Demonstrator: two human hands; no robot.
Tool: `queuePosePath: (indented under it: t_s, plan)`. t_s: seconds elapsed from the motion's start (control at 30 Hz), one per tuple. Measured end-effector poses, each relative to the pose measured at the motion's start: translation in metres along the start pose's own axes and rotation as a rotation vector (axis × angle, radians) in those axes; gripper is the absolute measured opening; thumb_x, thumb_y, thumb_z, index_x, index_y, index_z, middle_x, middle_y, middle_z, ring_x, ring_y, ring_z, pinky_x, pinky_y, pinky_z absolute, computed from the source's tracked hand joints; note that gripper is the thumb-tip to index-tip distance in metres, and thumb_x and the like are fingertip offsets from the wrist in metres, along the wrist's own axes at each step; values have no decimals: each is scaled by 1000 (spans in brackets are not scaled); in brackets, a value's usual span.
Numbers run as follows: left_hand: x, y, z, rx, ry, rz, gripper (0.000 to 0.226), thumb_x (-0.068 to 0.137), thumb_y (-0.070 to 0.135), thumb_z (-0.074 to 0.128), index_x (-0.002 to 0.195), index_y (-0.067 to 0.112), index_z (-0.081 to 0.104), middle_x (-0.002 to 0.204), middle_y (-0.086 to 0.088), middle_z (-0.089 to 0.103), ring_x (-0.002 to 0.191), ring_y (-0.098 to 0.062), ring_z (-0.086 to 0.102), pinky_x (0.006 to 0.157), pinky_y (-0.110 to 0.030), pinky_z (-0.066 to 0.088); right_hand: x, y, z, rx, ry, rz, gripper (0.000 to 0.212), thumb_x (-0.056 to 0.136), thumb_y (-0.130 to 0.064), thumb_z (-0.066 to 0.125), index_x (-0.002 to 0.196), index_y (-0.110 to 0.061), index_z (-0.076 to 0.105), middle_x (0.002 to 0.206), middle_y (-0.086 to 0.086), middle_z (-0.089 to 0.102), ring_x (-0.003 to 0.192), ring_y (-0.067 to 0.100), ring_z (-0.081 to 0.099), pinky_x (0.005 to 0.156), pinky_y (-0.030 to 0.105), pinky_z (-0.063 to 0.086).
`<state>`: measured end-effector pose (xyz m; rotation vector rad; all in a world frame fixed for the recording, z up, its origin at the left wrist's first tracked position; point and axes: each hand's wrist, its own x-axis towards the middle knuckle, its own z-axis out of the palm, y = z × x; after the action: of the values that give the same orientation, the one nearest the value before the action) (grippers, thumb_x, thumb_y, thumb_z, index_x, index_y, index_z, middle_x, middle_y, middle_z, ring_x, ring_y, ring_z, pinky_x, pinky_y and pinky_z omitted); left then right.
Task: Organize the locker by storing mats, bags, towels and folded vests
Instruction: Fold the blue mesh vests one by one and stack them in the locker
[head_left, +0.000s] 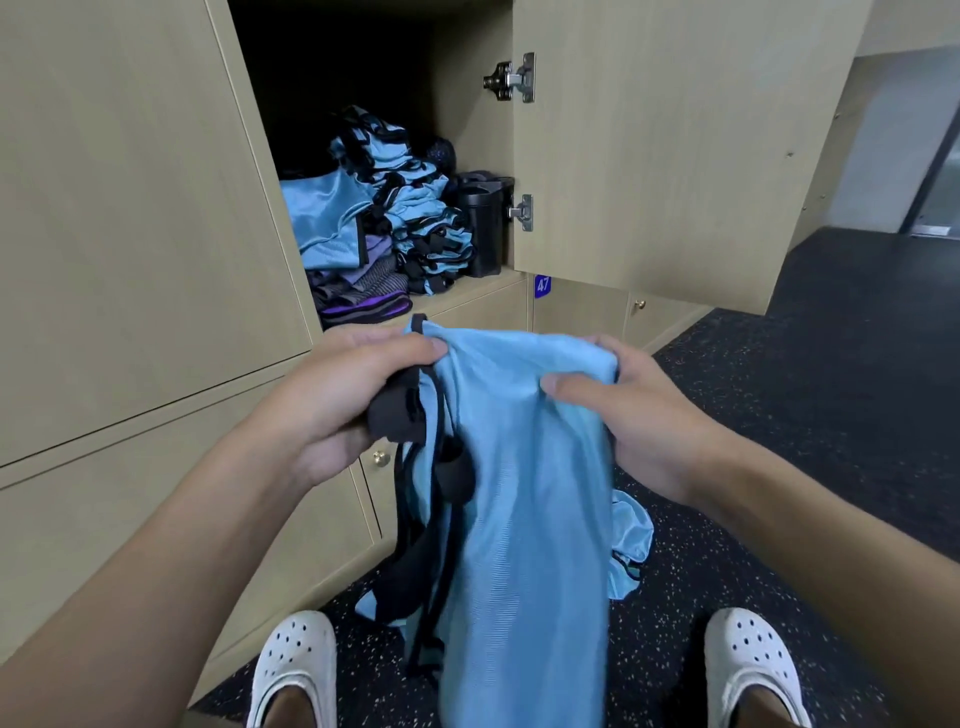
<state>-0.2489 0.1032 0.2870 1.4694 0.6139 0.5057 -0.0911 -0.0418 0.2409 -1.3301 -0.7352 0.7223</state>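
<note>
Left hand (343, 395), right hand (639, 415) gripping vest (524, 493) top.

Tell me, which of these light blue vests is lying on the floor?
The crumpled vest peeking out behind the held vest; the other vests sit stacked in the locker.

Head-worn, forward-down, near the locker (470, 104)

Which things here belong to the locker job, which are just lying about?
Job: blue fabric item, vest or bag, gripped by left hand and right hand; folded blue stack and purple folded fabrics in the open locker; another blue piece on the floor.
Lying about: white shoes, tag 47, door hinges.
</note>
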Motion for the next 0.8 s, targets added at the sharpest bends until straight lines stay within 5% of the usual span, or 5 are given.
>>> queuePosePath:
  t_s: [0.2, 0.33, 0.5, 0.6, 0.8]
  plan:
    - [7, -5, -3, -336, 213, -123, 17, 90, 28, 69, 94, 11, 71, 75, -2, 74, 69, -16, 71, 75, -33, 62, -2, 9, 14, 14, -78, -17, 85, 75, 13, 73, 140, -29, 37, 119, -1, 68, 102, 21, 70, 82, 35, 59]
    - [0, -17, 4, -247, -145, -309, 63, 80, 60, 62, 122, 13, 67, 107, -13, 75, 92, -27, 73, 84, -43, 56, 4, 0, 16, 121, 158, -87, 94, 79, 4, 74, 143, -50, 30, 148, -6, 42, 121, 21, 60, 92, 43, 55]
    - [-1, -44, 27, -173, -71, -166, 124, 64, 13, 88, 153, 49, 9, 118, -8, 70, 86, -22, 75, 73, -41, 58, 1, -13, 8, 160, 311, -80, 91, 81, -11, 77, 145, -49, 26, 142, -1, 41, 106, 21, 67, 90, 47, 56]
    - [-2, -39, 36, -338, 77, -22, 112, 76, -13, 73, 150, 52, 19, 109, -13, 70, 81, -22, 75, 61, -32, 59, -5, -15, 3, 88, 144, 13, 107, 69, -17, 82, 146, -56, 18, 137, -8, 42, 106, 20, 66, 85, 43, 58]
    - [3, -25, 26, -348, 317, 102, 72, 84, -4, 71, 134, 41, 44, 77, -2, 72, 60, -15, 69, 52, -28, 56, -7, -12, 6, 134, 94, -57, 94, 78, 12, 70, 140, -50, 35, 121, 3, 58, 90, 20, 72, 76, 36, 61]
